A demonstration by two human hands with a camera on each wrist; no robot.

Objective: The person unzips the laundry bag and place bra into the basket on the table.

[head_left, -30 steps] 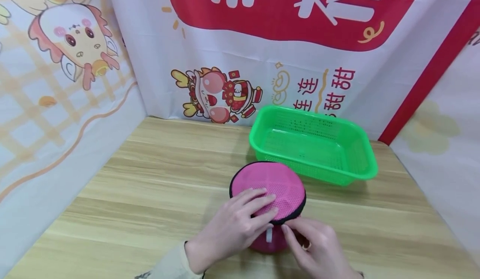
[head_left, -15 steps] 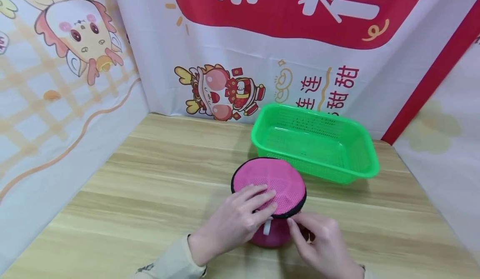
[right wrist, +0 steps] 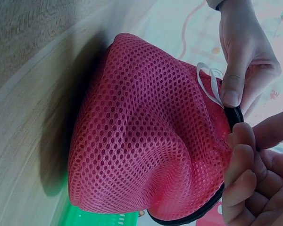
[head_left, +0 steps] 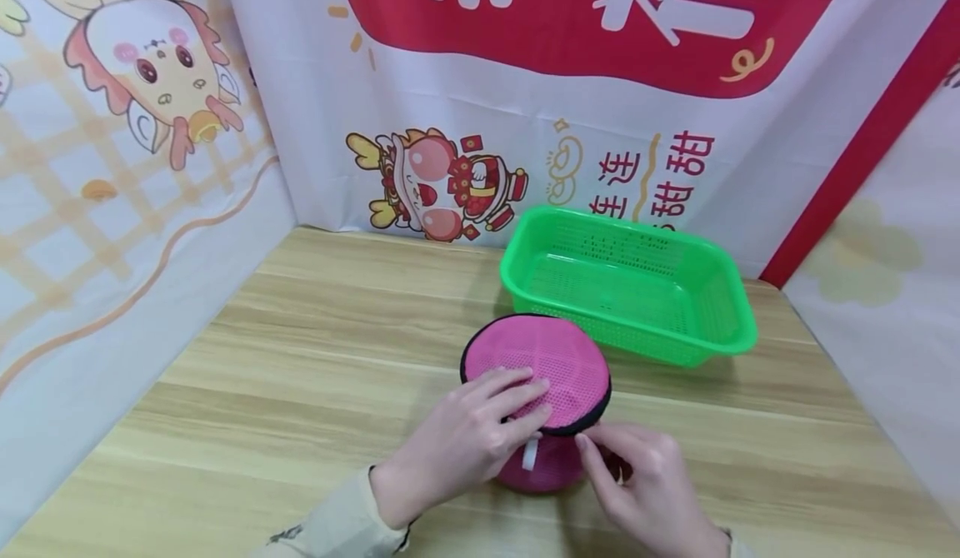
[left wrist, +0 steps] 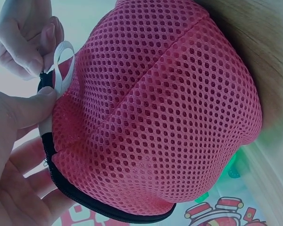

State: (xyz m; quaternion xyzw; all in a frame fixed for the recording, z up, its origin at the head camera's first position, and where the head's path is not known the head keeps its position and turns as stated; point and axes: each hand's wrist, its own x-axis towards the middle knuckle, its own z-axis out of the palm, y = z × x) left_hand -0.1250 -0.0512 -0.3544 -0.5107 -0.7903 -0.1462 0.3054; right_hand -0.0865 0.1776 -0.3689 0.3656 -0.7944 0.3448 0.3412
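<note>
A round pink mesh laundry bag point(head_left: 558, 354) stands upright on the table with its flat top facing up. A black zipper point(left wrist: 92, 204) runs around its top edge, and a white fabric loop point(head_left: 530, 455) hangs from the near side. My left hand point(head_left: 468, 437) lies over the bag's top, and its thumb point(left wrist: 35, 107) pinches the rim beside the loop. Just to the right, my right hand point(head_left: 648, 475) pinches the zipper edge between thumb and forefinger, its other fingers point(right wrist: 240, 188) curled. What sits between those fingertips is mostly hidden.
Behind the bag, to the right, is a green plastic basket point(head_left: 742, 333) with perforated walls. A wood-grain table point(head_left: 315, 358) carries both. Printed cloth point(head_left: 315, 150) with cartoon figures and red lettering hangs at the back and sides.
Both hands keep their grip on the bag's edge. My right fingertips and the rim sit slightly higher in the head view than a second ago, as the view itself shifts a little.
</note>
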